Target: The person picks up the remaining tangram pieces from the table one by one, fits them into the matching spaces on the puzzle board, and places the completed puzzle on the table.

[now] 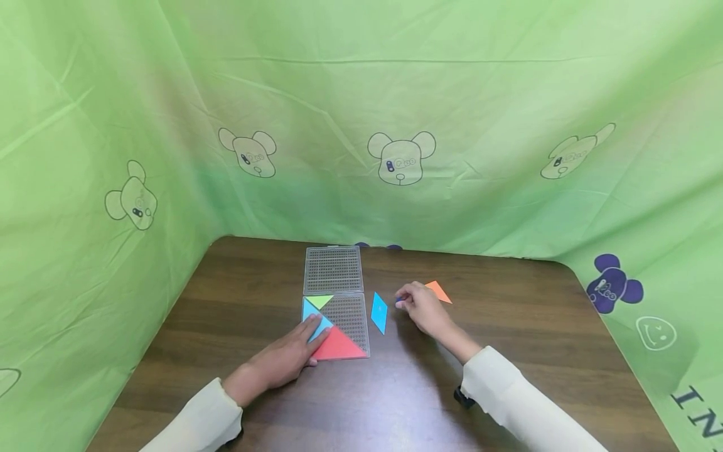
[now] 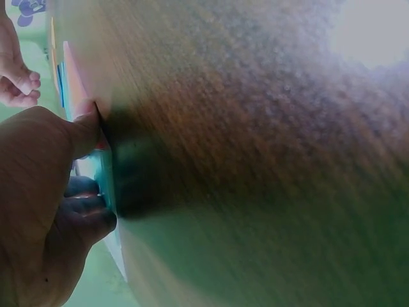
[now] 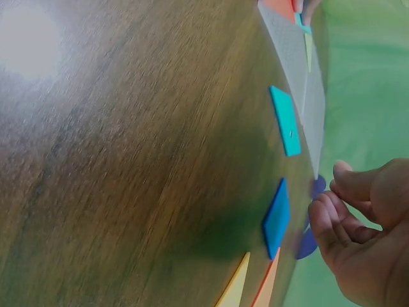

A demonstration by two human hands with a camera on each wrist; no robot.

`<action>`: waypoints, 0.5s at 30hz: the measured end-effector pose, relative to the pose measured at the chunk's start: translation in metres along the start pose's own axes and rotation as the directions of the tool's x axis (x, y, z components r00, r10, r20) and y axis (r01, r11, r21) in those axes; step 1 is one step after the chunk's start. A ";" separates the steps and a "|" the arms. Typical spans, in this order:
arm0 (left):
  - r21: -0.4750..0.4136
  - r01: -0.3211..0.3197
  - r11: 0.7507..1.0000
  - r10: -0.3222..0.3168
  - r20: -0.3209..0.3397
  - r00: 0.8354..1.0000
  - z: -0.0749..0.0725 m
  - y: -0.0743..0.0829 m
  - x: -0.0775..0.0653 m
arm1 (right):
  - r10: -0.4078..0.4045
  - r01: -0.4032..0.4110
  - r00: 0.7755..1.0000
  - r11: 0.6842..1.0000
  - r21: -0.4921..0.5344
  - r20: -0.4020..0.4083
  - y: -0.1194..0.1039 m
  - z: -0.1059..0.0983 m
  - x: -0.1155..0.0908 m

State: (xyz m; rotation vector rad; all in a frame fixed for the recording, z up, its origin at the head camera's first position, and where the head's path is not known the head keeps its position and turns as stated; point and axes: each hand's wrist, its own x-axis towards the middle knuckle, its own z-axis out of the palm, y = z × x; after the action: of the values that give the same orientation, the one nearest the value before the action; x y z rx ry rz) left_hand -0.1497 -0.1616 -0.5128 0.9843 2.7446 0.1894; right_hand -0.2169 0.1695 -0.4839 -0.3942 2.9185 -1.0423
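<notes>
My left hand (image 1: 285, 356) holds the near left corner of an open, hinged clear tangram case (image 1: 361, 326), its fingers over the pieces and its thumb at the near edge. In the case lie a light green triangle (image 1: 319, 301), a light blue piece (image 1: 309, 309) and a large red triangle (image 1: 341, 345). My right hand (image 1: 425, 309) hovers over a dark blue piece (image 3: 276, 220), fingers bent and thumb near the fingertips. In the right wrist view that piece lies on the table, apart from the fingers. A light blue parallelogram (image 1: 379, 313) lies between case and hand.
An orange triangle (image 1: 439, 291) lies just beyond my right hand. The right wrist view also shows a yellow triangle (image 3: 234, 284) beside it. The case's gridded other half (image 1: 333, 270) lies flat toward the green curtain (image 1: 316, 207) behind the wooden table (image 1: 237, 289).
</notes>
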 end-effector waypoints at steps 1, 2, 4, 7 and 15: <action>0.000 0.002 1.000 -0.002 0.002 1.000 0.000 0.000 0.000 | 0.012 -0.012 1.000 1.000 0.001 0.006 0.000 0.000 0.000; 0.001 0.004 1.000 -0.004 0.005 1.000 -0.001 0.000 0.000 | 0.022 -0.022 1.000 1.000 -0.002 0.011 0.000 0.000 0.001; 0.004 0.004 1.000 -0.004 0.006 1.000 -0.001 0.000 -0.001 | 0.039 -0.039 0.999 0.999 -0.003 0.024 -0.002 0.001 0.003; 0.008 -0.001 1.000 0.001 -0.004 1.000 -0.002 0.000 -0.001 | 0.050 -0.049 0.998 0.998 -0.032 0.034 -0.006 0.006 0.008; -0.018 0.013 1.000 -0.012 0.021 1.000 0.000 -0.001 0.001 | 0.087 -0.075 0.994 0.985 -0.155 0.073 -0.022 0.033 0.025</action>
State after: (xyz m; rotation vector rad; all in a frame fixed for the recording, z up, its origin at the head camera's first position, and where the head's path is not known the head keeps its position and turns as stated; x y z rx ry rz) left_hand -0.1514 -0.1613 -0.5127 0.9591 2.7251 0.2003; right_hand -0.2329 0.1264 -0.4941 -0.3088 2.9247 -0.7782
